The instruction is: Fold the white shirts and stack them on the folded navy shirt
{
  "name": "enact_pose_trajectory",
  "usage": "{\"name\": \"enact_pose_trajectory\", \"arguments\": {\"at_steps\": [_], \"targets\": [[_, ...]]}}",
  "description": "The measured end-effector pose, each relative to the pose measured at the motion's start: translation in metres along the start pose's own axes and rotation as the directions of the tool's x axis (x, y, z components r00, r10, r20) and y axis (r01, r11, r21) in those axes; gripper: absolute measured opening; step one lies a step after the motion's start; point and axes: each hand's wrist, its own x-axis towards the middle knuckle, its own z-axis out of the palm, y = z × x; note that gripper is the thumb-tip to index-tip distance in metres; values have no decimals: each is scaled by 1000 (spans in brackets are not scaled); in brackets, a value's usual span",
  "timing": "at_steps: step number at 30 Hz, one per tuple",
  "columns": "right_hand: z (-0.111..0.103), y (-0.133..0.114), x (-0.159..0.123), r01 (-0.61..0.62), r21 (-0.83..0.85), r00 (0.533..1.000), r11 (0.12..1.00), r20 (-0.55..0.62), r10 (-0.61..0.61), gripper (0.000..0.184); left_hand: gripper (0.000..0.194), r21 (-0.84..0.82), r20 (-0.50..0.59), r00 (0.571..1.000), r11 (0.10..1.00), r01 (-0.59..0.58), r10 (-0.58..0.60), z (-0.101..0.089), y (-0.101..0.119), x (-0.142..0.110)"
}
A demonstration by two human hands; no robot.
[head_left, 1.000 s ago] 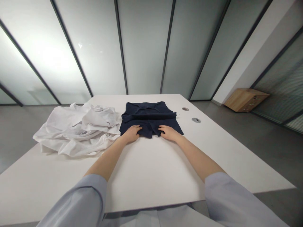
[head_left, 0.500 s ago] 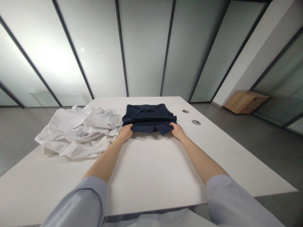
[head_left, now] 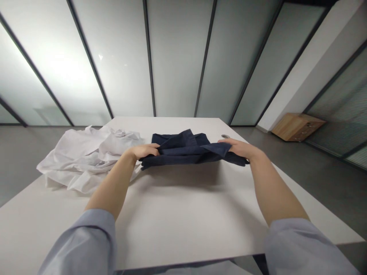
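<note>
Two hands, left hand [head_left: 145, 151] and right hand [head_left: 239, 149], gripping dark navy garment [head_left: 186, 149], no readable writing visible

2 hands [head_left: 145, 151], 1 navy garment [head_left: 186, 151], 1 white heap [head_left: 86, 151] — 1 table [head_left: 183, 221], 1 cabinet [head_left: 296, 127]

Frosted glass panels [head_left: 177, 57]; grey floor [head_left: 252, 133]; wooden cabinet [head_left: 296, 126].

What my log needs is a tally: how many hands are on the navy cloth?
2. The left hand grips the navy cloth near its left end, the right hand near its right end.
</note>
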Motion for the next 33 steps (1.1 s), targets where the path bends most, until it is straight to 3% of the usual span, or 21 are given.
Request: {"name": "enact_pose_trajectory", "arguments": {"at_steps": [3, 5, 7, 8, 9, 11, 12, 13, 15, 18, 20, 23, 26, 30, 33], "targets": [[-16, -3, 17, 14, 87, 998, 996, -56, -9, 31, 45, -120, -158, 985, 989, -92, 73, -19, 8, 12], [-25, 2, 45, -3, 81, 998, 997, -62, 8, 24, 41, -12, -240, 966, 995, -100, 94, -33, 14, 34], [-29, 8, 80, -54, -1, 988, 999, -148, 54, 20, 37, 177, -373, 923, 984, -24, 90, -44, 21, 62], [-30, 11, 98, -100, -64, 956, 993, -284, 78, 20, 38, 266, -496, 864, 963, 49, 93, -46, 23, 74], [-28, 14, 114, -155, -124, 900, 980, -427, 89, 24, 41, 330, -623, 775, 935, 133, 109, -47, 25, 86], [-21, 20, 140, -223, -215, 746, 951, -665, 25, 35, 47, 396, -790, 588, 875, 277, 172, -41, 25, 102], [-14, 23, 148, -234, -259, 692, 937, -721, -26, 40, 50, 421, -818, 536, 851, 314, 207, -34, 24, 107], [-6, 26, 152, -231, -307, 666, 923, -742, -81, 43, 50, 451, -818, 526, 829, 331, 235, -26, 20, 110], [15, 33, 152, -204, -405, 696, 891, -700, -159, 43, 47, 522, -759, 599, 788, 327, 254, -7, 11, 111], [55, 46, 139, -162, -509, 829, 846, -536, -163, 36, 45, 618, -590, 791, 723, 309, 166, 25, -11, 111], [81, 55, 127, -134, -547, 913, 826, -393, -112, 39, 55, 658, -482, 873, 689, 305, 73, 45, -27, 113], [114, 69, 111, -129, -578, 979, 806, -203, 11, 55, 69, 681, -428, 904, 660, 317, 8, 70, -49, 116], [132, 77, 100, -183, -594, 983, 784, -126, 135, 64, 71, 685, -428, 904, 648, 334, -14, 87, -61, 114], [134, 73, 80, -182, -616, 983, 767, -90, 161, 65, 71, 730, -399, 917, 609, 310, 12, 97, -55, 94], [123, 62, 59, -103, -656, 993, 747, -22, 118, 63, 70, 781, -304, 952, 576, 241, 14, 92, -41, 72]]}}
